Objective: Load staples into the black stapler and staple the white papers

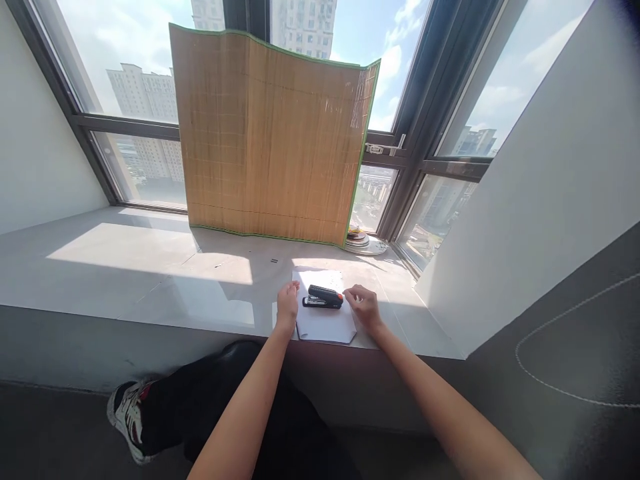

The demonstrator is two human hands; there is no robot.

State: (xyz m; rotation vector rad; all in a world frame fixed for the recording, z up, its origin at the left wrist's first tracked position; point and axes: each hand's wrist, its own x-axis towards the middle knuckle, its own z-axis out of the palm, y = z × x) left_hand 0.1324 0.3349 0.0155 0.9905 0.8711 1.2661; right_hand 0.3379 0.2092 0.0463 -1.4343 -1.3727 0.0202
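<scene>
A black stapler (pixel 323 297) with an orange-red spot at its right end lies across a stack of white paper (pixel 326 325). The stack rests near the front edge of the windowsill, and its lower right corner curls up a little. Along the paper's left edge is my left hand (pixel 287 307), its fingers bent and close together; whether they grip the edge is hidden. Just right of the stapler's end, over the paper's right side, my right hand (pixel 364 307) has its fingers curled in. What lies between those fingertips, if anything, cannot be made out.
A bamboo mat (pixel 270 140) with green edging leans upright against the window. Behind its right corner sit some stacked round, plate-like things (pixel 365 244). The pale sill (pixel 165 293) ends in a front edge above my legs. A slanted wall (pixel 530 200) closes the right side.
</scene>
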